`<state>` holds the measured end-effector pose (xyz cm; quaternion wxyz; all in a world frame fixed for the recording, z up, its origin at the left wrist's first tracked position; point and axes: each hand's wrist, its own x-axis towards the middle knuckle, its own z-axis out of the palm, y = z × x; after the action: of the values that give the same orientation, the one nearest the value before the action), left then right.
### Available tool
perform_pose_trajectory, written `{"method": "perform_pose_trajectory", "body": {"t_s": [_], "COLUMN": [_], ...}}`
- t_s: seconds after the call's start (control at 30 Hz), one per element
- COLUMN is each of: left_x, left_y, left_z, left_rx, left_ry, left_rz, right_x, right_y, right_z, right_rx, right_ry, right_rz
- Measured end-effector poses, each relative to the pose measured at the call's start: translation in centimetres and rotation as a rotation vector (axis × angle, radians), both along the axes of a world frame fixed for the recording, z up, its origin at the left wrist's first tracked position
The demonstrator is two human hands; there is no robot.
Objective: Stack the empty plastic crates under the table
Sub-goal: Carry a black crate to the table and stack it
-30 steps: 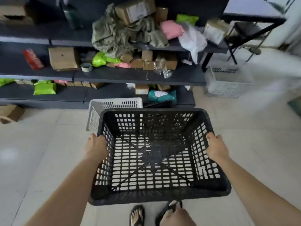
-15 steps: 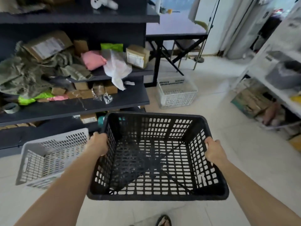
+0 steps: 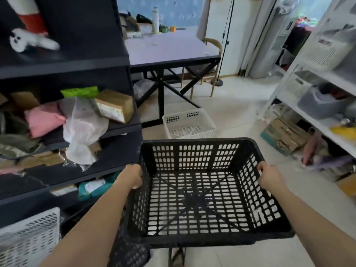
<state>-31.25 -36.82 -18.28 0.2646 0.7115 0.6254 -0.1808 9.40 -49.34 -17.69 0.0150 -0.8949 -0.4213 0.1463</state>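
Note:
I hold an empty black plastic crate (image 3: 202, 197) level in front of me, off the floor. My left hand (image 3: 133, 177) grips its left rim and my right hand (image 3: 270, 177) grips its right rim. Ahead, a white plastic crate (image 3: 189, 122) stands empty on the floor at the front edge of the dark table (image 3: 169, 49), beside the table's leg. Another white crate (image 3: 28, 241) sits on the floor at the lower left, partly cut off by the frame edge.
A dark shelf unit (image 3: 67, 70) full of parcels, bags and cloth runs along my left. White shelving (image 3: 325, 89) with bins and a cardboard box (image 3: 283, 135) lines the right. A chair (image 3: 208, 70) stands beyond the table. Pale tiled floor lies between the two shelf rows.
My view has swung right and upward, from the shelves toward the table. The white crate by the table looks nearer, and the other white crate has slid to the lower left. Both hands keep their grip.

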Motion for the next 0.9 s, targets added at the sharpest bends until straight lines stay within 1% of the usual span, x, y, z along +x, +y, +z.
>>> {"method": "perform_pose_trajectory", "body": {"t_s": [0.13, 0.3, 0.5, 0.63, 0.73, 0.9], "left_x": [5.4, 11.4, 17.6, 20.2, 21.4, 22.5], "left_y": [8.0, 17.1, 28.4, 35.4, 40.5, 48.8], "left_z": [0.7, 1.1, 0.3, -1.7, -3.4, -7.2], "left_rx": [0.011, 0.039, 0.039, 0.053, 0.036, -0.028], "left_ry": [0.005, 0.002, -0.021, -0.033, -0.049, -0.041], "left_rz": [-0.028, -0.062, 0.053, 0.134, 0.159, 0.242], "right_x": [5.7, 12.1, 19.1, 22.6, 24.2, 25.1], "right_y": [8.2, 18.0, 32.3, 42.1, 49.1, 59.8], "right_z": [0.3, -0.2, -2.0, -3.5, -4.3, -6.7], "right_rx": [0.043, 0.040, 0.020, 0.012, 0.019, -0.003], "right_ry": [-0.002, -0.002, 0.020, 0.081, 0.092, 0.126], "right_rz": [-0.011, 0.015, 0.127, 0.210, 0.260, 0.268]}}
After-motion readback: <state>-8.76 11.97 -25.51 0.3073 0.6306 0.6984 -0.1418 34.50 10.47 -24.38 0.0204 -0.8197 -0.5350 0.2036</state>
